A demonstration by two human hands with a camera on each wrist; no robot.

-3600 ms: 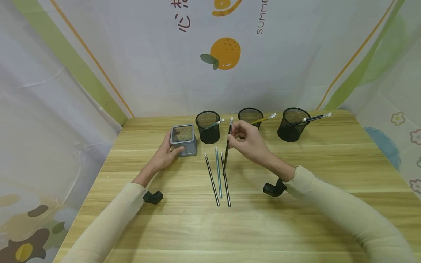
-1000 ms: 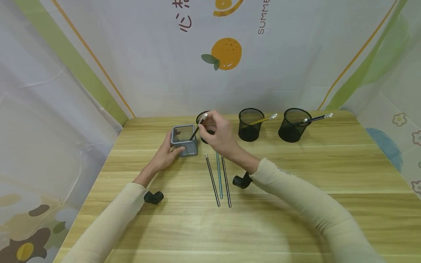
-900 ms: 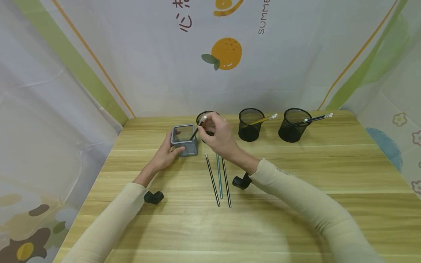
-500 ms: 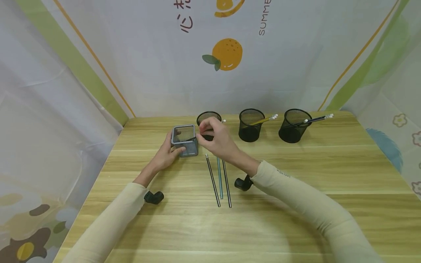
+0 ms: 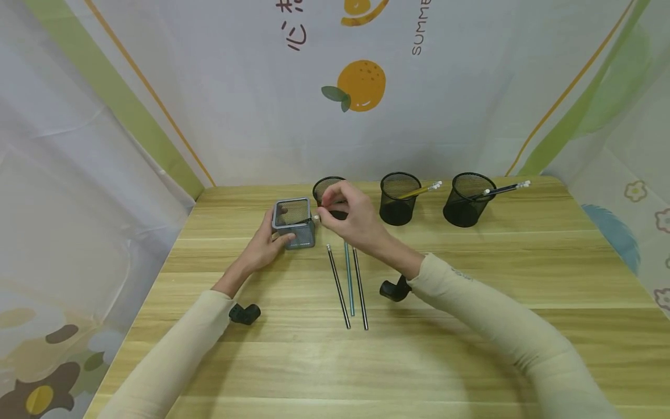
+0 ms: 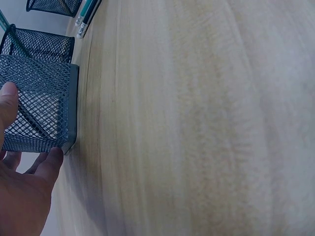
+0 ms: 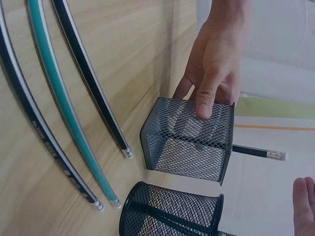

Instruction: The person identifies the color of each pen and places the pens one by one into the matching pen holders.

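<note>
My left hand (image 5: 264, 247) grips a grey square mesh pencil holder (image 5: 299, 235) by its side, thumb across the front wall and fingers behind. In the right wrist view a black pencil (image 7: 251, 150) leans inside this holder, its white eraser end sticking out past the rim. My right hand (image 5: 353, 218) hovers just right of that eraser, and the right wrist view has its fingertips (image 7: 301, 196) apart from the pencil, holding nothing. Below the holder lie two black pencils (image 5: 338, 285) (image 5: 360, 291) and a teal pencil (image 5: 349, 285), side by side on the wooden table.
Three round black mesh cups stand along the back: one cup (image 5: 323, 186) partly behind my right hand, a middle cup (image 5: 396, 212) with yellow pencils, and a right cup (image 5: 460, 213) with dark pencils. A printed cloth (image 5: 251, 116) hangs behind the table.
My right hand carried the black pencil left from above the table, put it into the square holder and let go. It has since drawn back slightly right. My left hand stays on the holder.
</note>
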